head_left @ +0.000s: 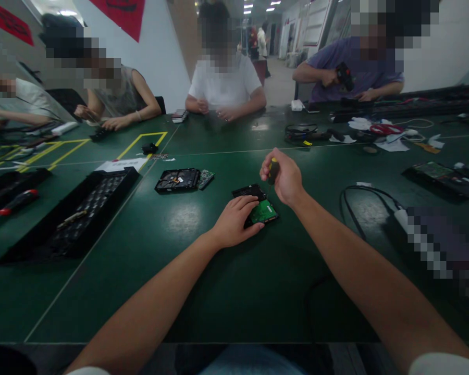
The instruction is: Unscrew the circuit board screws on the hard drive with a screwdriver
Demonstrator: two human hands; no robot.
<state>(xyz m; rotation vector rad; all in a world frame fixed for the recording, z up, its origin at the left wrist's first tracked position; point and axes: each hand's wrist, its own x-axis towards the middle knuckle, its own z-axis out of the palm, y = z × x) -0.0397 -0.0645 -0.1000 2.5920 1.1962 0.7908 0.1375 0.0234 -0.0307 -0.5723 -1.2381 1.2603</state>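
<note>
A hard drive [257, 204] lies on the green table [203, 291] with its green circuit board facing up, right in front of the person. The left hand [234, 221] presses down on the drive's near edge, fingers spread flat over it. Just above the drive, the right hand [283, 177] is closed in a fist around a yellow-and-black screwdriver [273, 171] held upright. To the left of the drive sits a second drive [180, 179], and farther left a long black tray [74, 213]. Right of the drive, a black cable [359, 195] loops on the table.

The left hand [234, 221] presses a hard drive [256, 204] flat mid-table [234, 291]; the right hand [283, 177] grips a screwdriver [273, 170] upright over it.
</note>
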